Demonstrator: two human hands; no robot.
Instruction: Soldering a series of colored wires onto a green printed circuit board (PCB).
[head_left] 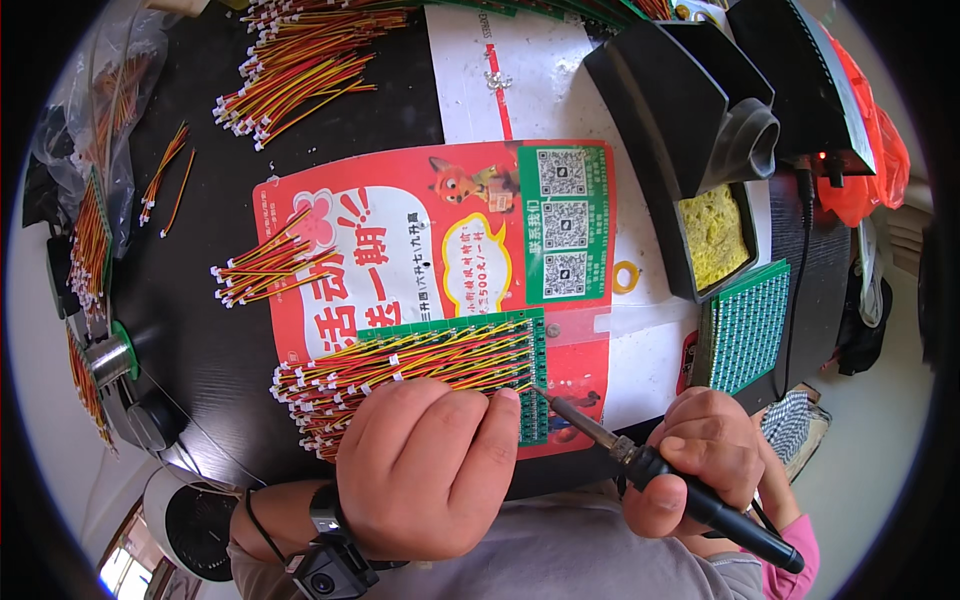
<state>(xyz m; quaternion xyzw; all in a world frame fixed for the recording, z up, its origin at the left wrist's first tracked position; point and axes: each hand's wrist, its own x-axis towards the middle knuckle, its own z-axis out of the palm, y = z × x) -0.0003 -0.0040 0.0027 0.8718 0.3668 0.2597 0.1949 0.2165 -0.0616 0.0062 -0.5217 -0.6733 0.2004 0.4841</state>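
My left hand is curled over a green circuit board, its thumb and forefinger closed on a thin wire lead at the board's edge. Red, yellow and dark cables with white plugs lie side by side across the board, their plugs toward the left. In my right hand is a soldering iron, gripped by its black handle. Its tip reaches the board just right of my left fingertips; whether it touches a joint is too small to tell. My left palm hides part of the cables.
Under the board lies a red leaflet, with a few loose cables on it. A black iron stand holds a yellow sponge. Boards are stacked at right, cable bundles far left. A solder spool stands left.
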